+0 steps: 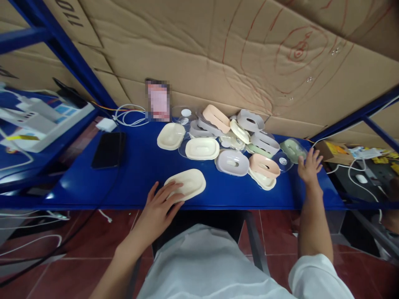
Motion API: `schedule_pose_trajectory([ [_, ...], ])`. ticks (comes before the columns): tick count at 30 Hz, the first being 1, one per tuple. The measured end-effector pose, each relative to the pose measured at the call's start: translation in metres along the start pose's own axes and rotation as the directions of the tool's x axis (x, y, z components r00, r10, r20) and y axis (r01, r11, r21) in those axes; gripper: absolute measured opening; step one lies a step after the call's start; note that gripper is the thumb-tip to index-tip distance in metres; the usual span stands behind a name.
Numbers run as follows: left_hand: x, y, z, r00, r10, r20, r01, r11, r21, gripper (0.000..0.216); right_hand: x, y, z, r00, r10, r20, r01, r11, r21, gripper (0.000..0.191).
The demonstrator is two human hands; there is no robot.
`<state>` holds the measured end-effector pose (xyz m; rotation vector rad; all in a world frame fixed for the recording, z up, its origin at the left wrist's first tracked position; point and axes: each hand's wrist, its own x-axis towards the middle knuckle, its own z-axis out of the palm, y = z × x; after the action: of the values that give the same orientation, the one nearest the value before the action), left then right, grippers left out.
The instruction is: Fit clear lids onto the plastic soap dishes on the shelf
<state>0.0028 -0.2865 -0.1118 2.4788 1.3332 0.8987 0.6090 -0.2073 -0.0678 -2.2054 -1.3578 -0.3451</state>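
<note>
My left hand [162,202] rests with spread fingers on the near left part of a cream oval dish [190,185], which lies flat near the table's front edge. Over at the right, my right hand [309,167] is open, fingers apart, beside a green oval piece [292,150] with a clear plastic part. Between the hands is a loose cluster of similar pieces: a cream dish [202,148], a lilac oval piece [232,162], a peach slotted ring [264,165] and a grey slotted ring [250,121]. Several of them overlap, so parts are hidden.
The blue table [137,182] backs onto a cardboard wall [193,50]. A black phone [108,150] lies at the left beside a white charger [106,124] and cables. Another phone [158,101], blurred, leans on the cardboard. A small cardboard box [336,153] stands beyond the right side.
</note>
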Motion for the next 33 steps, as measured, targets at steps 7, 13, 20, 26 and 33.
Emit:
schedule_pose_trajectory([
  [7, 0.027, 0.013, 0.014, 0.986, 0.135, 0.103, -0.121, 0.984, -0.130, 0.016, -0.139, -0.143, -0.008, 0.670, -0.738, 0.085, 0.691, 0.661, 0.291, 0.050],
  [13, 0.020, 0.021, 0.020, 0.998, 0.041, 0.040, -0.035, 0.987, -0.160, 0.045, -0.179, -0.204, -0.006, 0.650, -0.759, -0.027, 0.695, 0.580, 0.425, 0.043],
  [20, 0.017, 0.018, 0.019, 0.998, 0.013, 0.063, -0.003, 0.988, -0.152, 0.071, -0.180, -0.203, -0.006, 0.611, -0.775, 0.159, 0.676, 0.616, 0.405, 0.046],
  [26, 0.017, 0.019, 0.021, 0.998, -0.024, 0.066, 0.035, 0.984, -0.173, 0.073, -0.189, -0.209, -0.011, 0.652, -0.758, -0.012, 0.668, 0.567, 0.481, 0.050],
  [33, 0.018, 0.014, 0.020, 0.995, 0.102, -0.006, -0.102, 0.994, -0.023, 0.045, -0.226, -0.256, -0.019, 0.395, -0.909, 0.130, 0.715, 0.393, 0.578, 0.051],
])
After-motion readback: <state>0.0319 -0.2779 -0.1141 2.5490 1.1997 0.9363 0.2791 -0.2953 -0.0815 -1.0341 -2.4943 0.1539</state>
